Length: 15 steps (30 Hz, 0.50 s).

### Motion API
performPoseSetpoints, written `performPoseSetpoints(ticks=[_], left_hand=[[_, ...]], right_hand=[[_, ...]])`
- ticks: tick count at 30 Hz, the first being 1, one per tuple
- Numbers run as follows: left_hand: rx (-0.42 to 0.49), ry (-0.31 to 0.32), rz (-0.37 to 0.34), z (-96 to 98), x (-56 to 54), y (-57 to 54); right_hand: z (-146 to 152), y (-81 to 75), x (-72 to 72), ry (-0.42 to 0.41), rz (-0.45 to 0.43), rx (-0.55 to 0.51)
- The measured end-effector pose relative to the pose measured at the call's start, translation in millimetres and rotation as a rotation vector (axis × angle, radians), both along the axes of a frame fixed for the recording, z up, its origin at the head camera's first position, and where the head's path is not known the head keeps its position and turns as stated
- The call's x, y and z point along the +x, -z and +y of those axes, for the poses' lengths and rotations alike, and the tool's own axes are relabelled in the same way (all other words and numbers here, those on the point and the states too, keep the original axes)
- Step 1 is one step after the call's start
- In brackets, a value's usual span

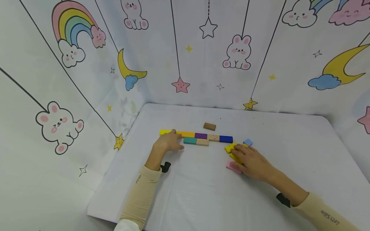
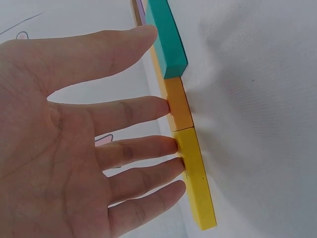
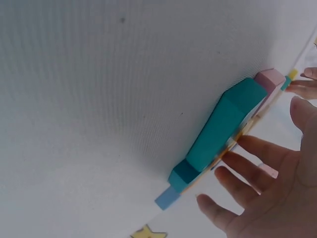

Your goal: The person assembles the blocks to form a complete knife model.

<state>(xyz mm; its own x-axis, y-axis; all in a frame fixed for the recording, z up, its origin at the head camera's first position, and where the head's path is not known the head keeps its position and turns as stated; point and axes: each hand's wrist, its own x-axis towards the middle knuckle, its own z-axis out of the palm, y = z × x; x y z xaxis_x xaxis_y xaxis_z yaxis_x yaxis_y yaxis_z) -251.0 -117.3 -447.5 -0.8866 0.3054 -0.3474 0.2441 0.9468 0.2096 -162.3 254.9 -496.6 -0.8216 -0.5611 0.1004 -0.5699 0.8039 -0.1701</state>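
My left hand [image 1: 168, 141] is at the left end of a row of blocks, fingers straight and spread. In the left wrist view, its fingertips touch the side of a yellow block [image 2: 197, 183] and an orange block [image 2: 178, 104]; the thumb overlaps a teal block [image 2: 168, 42]. My right hand [image 1: 255, 163] reaches over a cluster on the right, fingers extended against the blocks. Yellow blocks [image 1: 230, 147] and a pink block [image 1: 232, 166] show from under it. In the right wrist view, a long teal block [image 3: 218, 129] stands in front of its fingertips, which are partly hidden.
The row continues with a purple block [image 1: 201, 135], a beige block [image 1: 213, 138] and a dark blue block [image 1: 226, 139]. Another beige block [image 1: 202, 142] lies in front. Behind sits a brown block [image 1: 209, 126]. A light blue block [image 1: 248, 141] lies beyond my right hand.
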Motion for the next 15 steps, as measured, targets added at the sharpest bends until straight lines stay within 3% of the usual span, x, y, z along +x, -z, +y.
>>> performPoseSetpoints(ticks=[15], left_hand=[[0.000,-0.001,0.005,-1.4,-0.2,2.1]], right_hand=[[-14,1.9,6.5,0.000,0.043,-0.019]])
